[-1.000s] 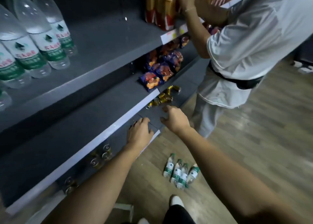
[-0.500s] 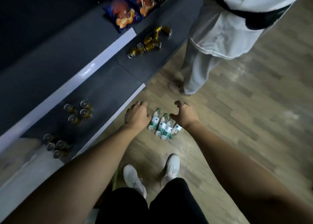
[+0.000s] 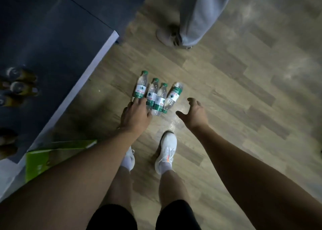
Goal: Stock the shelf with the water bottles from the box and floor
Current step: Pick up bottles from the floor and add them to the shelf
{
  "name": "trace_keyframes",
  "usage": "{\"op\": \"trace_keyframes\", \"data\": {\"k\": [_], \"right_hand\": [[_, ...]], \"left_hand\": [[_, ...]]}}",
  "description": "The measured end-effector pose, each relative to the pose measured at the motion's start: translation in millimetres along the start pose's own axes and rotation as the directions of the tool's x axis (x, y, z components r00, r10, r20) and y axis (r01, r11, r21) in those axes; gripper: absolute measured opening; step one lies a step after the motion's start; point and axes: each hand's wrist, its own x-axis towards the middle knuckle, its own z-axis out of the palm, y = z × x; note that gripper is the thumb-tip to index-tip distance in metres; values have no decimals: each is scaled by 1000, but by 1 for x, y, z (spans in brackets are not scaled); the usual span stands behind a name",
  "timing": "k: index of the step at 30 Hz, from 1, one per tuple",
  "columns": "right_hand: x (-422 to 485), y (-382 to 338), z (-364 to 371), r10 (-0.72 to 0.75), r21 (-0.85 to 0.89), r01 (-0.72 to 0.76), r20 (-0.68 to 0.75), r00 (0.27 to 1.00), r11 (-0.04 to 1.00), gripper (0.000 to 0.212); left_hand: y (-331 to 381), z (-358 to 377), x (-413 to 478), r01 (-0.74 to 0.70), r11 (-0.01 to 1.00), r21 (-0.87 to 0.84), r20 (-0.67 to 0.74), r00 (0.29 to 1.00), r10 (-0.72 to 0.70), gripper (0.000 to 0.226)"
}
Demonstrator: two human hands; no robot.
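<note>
Wood-plank floor (image 3: 226, 73) beside shelf (image 3: 52, 38) bears water bottles (image 3: 159, 97); left hand (image 3: 135, 115), right hand (image 3: 195, 114) spread, empty.

One wide-angle camera, worn on the head, looks almost straight down along the person's own legs (image 3: 172, 186) at the wood floor (image 3: 226, 90). It sits above and behind the fingers (image 3: 139, 101), both forearms (image 3: 235, 160) entering from the bottom edge. The water bottles (image 3: 161, 97) lie mid-frame just beyond the fingers; the shelf (image 3: 52, 38) runs to their left.
</note>
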Motion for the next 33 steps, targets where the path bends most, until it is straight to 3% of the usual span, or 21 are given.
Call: {"op": "trace_keyframes", "data": {"k": [11,17,23,29,33], "right_hand": [[114,60,141,7,-58,-4,61,998,998,74],[165,29,192,-103,7,102,60,993,995,69],[226,-20,236,-185,55,182,65,981,982,78],[278,-50,275,-252,50,252,-4,968,966,79],[308,-61,295,-210,48,212,-35,977,976,83]], "left_hand": [[-59,145,105,-65,998,24,87,994,63,36],[-98,182,139,37,999,-5,24,999,-37,36],[-128,207,173,144,987,-66,-41,988,-147,40],[-156,223,206,168,985,-47,-71,983,-171,43],[-174,231,220,152,987,-50,-80,985,-155,42]]}}
